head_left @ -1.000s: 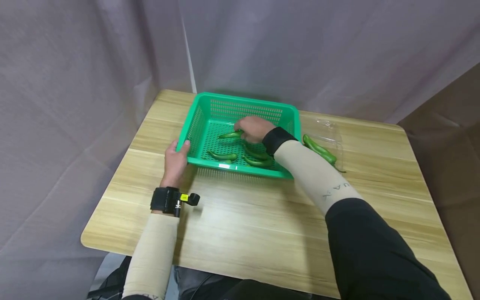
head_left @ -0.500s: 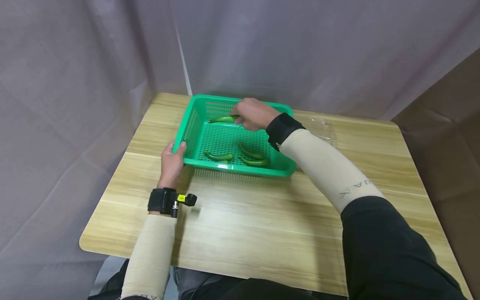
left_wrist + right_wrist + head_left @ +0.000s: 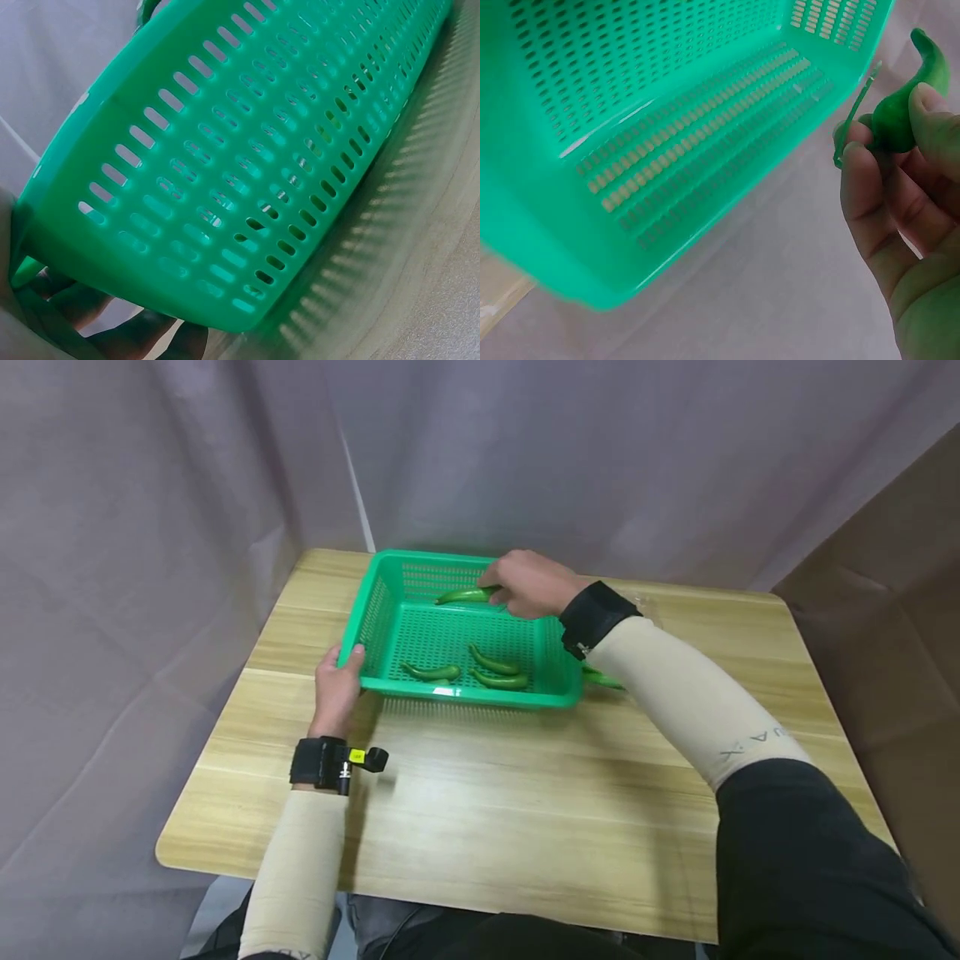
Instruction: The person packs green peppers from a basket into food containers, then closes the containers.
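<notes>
Pinching the pepper [image 3: 463, 596] by its fat end, the right hand [image 3: 536, 585] holds it up over the basket [image 3: 442, 696], close to the basket's far edge. The thumb lies on one side and the bent fingers on the other, so there is only a pepper's worth of room between them. The thin tip points to the basket's left edge. In the right wrist view the stem [image 3: 853, 116] sticks out past the fingers, maybe because the fat end is easier to hold.

Inside the basket, other peppers [image 3: 498, 681] lie on the floor by the near edge: one toward the left corner, with a bit of green just under it that is hard to make out, and two side by side nearer the middle. They seem to have been put apart from the far edge, which leaves room there.

The left hand [image 3: 337, 689] grips the left edge by the near corner, thumb on top and fingers bent under the rim, most likely to keep the basket from sliding.

The basket is at the table's [image 3: 480, 827] far edge, left of the middle. Just past its right edge is more pepper [image 3: 602, 678], partly behind the right sleeve [image 3: 675, 693], so it can't be counted. A bit of clear plastic [image 3: 643, 606] shows behind that arm. Grey cloth [image 3: 525, 460] hangs beyond the table's far edge.
</notes>
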### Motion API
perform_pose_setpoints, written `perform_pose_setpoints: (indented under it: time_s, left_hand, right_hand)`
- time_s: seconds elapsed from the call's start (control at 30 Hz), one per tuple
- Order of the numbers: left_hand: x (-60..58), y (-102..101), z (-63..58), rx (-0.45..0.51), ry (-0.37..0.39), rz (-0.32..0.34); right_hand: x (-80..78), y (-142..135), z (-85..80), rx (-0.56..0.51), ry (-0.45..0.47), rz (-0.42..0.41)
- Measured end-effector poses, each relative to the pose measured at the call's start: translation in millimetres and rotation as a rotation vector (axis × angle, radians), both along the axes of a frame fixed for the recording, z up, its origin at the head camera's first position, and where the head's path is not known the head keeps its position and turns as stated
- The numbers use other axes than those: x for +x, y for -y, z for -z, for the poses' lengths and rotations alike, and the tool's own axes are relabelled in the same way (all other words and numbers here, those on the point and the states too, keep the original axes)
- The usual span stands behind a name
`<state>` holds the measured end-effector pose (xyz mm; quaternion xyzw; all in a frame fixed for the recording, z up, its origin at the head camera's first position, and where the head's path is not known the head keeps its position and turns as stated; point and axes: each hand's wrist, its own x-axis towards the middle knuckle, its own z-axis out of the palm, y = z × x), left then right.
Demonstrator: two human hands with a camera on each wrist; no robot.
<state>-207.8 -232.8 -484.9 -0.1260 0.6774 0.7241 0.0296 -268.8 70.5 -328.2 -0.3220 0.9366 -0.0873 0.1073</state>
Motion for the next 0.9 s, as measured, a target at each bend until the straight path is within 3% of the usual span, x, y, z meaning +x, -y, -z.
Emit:
perform_pose_setpoints:
  time_s: [0.3, 0.7, 0.9]
  left_hand:
    - [-2.6, 6.7, -1.0, 0.022, 0.017, 0.005]
    - [-3.2, 10.8, 1.2, 0.027, 0.011, -0.001]
    - [-2.2, 12.4, 0.8, 0.028, 0.013, -0.003]
  right_hand:
    - [12.0, -53.4, -6.6, -0.016, -0.036, 0.046]
    - [43.9, -132.8, -16.1, -0.032, -0.127, 0.121]
    - [57.9, -152.9, -7.8, 0.06, -0.043, 0.178]
